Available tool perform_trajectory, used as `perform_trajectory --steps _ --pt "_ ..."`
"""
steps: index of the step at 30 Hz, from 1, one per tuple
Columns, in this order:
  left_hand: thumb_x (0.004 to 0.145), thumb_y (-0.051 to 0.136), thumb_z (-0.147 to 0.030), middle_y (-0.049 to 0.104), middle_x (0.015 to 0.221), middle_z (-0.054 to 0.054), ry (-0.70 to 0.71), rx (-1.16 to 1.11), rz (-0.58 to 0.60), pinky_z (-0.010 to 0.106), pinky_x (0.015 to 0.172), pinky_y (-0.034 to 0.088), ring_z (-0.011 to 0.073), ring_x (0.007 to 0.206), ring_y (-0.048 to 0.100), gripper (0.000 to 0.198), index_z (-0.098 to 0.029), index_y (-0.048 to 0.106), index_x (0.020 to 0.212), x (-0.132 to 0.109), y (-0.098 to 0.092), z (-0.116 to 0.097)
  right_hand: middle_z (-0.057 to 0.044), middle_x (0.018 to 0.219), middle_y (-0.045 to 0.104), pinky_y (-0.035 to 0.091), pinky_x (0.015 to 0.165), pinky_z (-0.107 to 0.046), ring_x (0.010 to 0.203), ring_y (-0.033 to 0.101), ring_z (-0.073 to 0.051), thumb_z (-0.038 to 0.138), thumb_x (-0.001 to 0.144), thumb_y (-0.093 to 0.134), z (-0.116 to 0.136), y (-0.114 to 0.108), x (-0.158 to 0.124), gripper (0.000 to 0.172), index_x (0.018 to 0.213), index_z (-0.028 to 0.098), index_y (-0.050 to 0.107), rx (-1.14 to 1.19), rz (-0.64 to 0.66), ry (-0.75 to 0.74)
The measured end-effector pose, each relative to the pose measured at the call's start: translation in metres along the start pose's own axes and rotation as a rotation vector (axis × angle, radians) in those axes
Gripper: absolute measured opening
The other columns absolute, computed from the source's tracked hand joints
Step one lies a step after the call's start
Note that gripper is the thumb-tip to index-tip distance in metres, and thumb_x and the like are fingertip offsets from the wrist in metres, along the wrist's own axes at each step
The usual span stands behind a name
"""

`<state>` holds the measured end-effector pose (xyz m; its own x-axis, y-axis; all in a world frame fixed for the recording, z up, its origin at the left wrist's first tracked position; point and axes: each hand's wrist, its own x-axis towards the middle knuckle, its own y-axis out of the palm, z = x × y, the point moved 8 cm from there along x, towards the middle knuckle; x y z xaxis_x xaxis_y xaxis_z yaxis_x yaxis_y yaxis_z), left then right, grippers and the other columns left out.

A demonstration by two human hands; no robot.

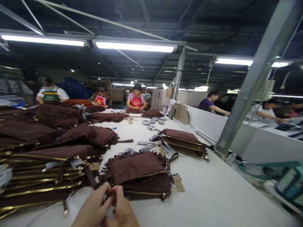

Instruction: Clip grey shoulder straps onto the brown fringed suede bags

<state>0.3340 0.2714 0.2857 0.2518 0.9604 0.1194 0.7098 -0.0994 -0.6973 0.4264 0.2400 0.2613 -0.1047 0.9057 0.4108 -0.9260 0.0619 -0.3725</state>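
My left hand (93, 208) and my right hand (123, 209) meet at the bottom edge of the head view, fingers pinched together on something small and dark that I cannot make out. Just beyond them lies a short stack of brown suede fringed pouches (139, 173) with gold zips and a paper tag (178, 183). A taller pile of the same pouches (44, 176) stands to the left on the white table (213, 195).
More brown pouches are heaped at the far left (54, 116) and a small stack (183, 142) sits to the right near scissors (148, 143). Several people work at the table's far end and behind a white partition (208, 123). A metal post (255, 75) rises at right.
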Motion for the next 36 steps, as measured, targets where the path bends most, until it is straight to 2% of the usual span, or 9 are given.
perform_trajectory --steps 3,6,9,15,21,24,27,31,36 --pt "0.082 0.047 -0.050 0.061 0.071 0.001 0.022 -0.148 0.082 0.028 0.064 0.041 0.0197 0.069 0.056 0.031 -0.021 0.054 0.072 0.001 0.001 0.002 -0.003 0.095 0.069 0.055 0.069 -0.030 0.081 0.068 -0.025 0.027 0.056 0.083 -0.001 0.007 0.001 0.064 0.109 0.025 0.047 -0.014 -0.143 0.054" --pt "0.078 0.053 -0.051 0.063 0.079 0.001 0.028 -0.402 0.142 0.026 0.066 0.042 0.0193 0.075 0.056 0.032 -0.019 0.059 0.073 -0.002 0.002 0.001 -0.002 0.089 0.068 0.055 0.069 -0.032 0.080 0.068 -0.024 0.029 0.069 0.073 0.002 -0.005 -0.004 0.042 0.102 0.025 0.047 -0.054 -0.196 0.099" --pt "0.072 0.064 -0.050 0.059 0.073 0.000 -0.036 -0.610 0.098 0.024 0.060 0.040 0.0155 0.069 0.053 0.033 -0.018 0.058 0.073 -0.006 0.008 0.004 -0.003 0.091 0.070 0.053 0.071 -0.030 0.083 0.069 -0.021 0.018 0.084 0.051 0.013 -0.022 -0.005 0.019 0.102 0.025 0.047 -0.094 -0.110 0.055" --pt "0.069 0.070 -0.056 0.057 0.065 -0.003 -0.233 -0.970 0.043 0.019 0.050 0.034 0.0108 0.057 0.053 0.046 -0.019 0.050 0.087 -0.009 0.047 0.020 -0.004 0.082 0.072 0.036 0.051 -0.026 0.070 0.071 -0.023 0.012 0.089 0.050 0.017 -0.030 0.005 0.016 0.103 0.021 0.053 -0.595 0.231 0.022" --pt "0.069 0.067 -0.047 0.047 0.058 -0.007 -0.126 -0.825 -0.021 0.021 0.047 0.032 0.0094 0.048 0.043 0.035 -0.020 0.048 0.082 -0.003 0.036 0.013 -0.001 0.084 0.069 0.033 0.050 -0.025 0.069 0.069 -0.019 0.016 0.093 0.052 0.024 -0.037 0.022 0.009 0.091 0.023 0.058 -0.866 0.214 -0.159" --pt "0.073 0.055 -0.026 0.048 0.063 -0.005 0.020 -0.499 -0.069 0.022 0.055 0.034 0.0116 0.059 0.046 0.010 -0.019 0.049 0.078 0.001 0.003 -0.005 0.000 0.082 0.070 0.038 0.057 -0.023 0.077 0.070 -0.018 0.020 0.095 0.051 0.007 -0.074 0.042 0.008 0.090 0.024 0.056 -0.916 0.177 -0.092" --pt "0.075 0.048 -0.022 0.048 0.064 -0.004 0.092 -0.252 -0.146 0.023 0.059 0.035 0.0129 0.062 0.046 0.003 -0.020 0.050 0.077 0.008 -0.035 -0.014 -0.005 0.076 0.071 0.041 0.057 -0.027 0.072 0.070 -0.023 0.022 0.097 0.045 -0.026 -0.149 0.063 0.011 0.098 0.022 0.056 -0.993 0.075 0.070" --pt "0.076 0.050 -0.026 0.046 0.065 -0.005 0.122 -0.278 -0.163 0.023 0.057 0.035 0.0129 0.062 0.045 0.006 -0.020 0.051 0.079 0.021 -0.056 -0.019 -0.014 0.084 0.073 0.051 0.068 -0.040 0.084 0.071 -0.033 0.021 0.090 0.052 -0.057 -0.228 0.063 0.012 0.092 0.019 0.064 -1.106 0.018 0.211" --pt "0.077 0.056 -0.030 0.045 0.063 -0.005 0.177 -0.530 -0.092 0.021 0.054 0.036 0.0105 0.058 0.044 0.014 -0.019 0.050 0.072 0.043 -0.043 -0.068 -0.017 0.152 0.037 0.030 0.110 -0.061 0.140 0.030 -0.037 0.031 0.069 0.075 -0.032 -0.166 0.059 0.087 0.146 0.018 0.038 -1.008 0.191 -0.209"
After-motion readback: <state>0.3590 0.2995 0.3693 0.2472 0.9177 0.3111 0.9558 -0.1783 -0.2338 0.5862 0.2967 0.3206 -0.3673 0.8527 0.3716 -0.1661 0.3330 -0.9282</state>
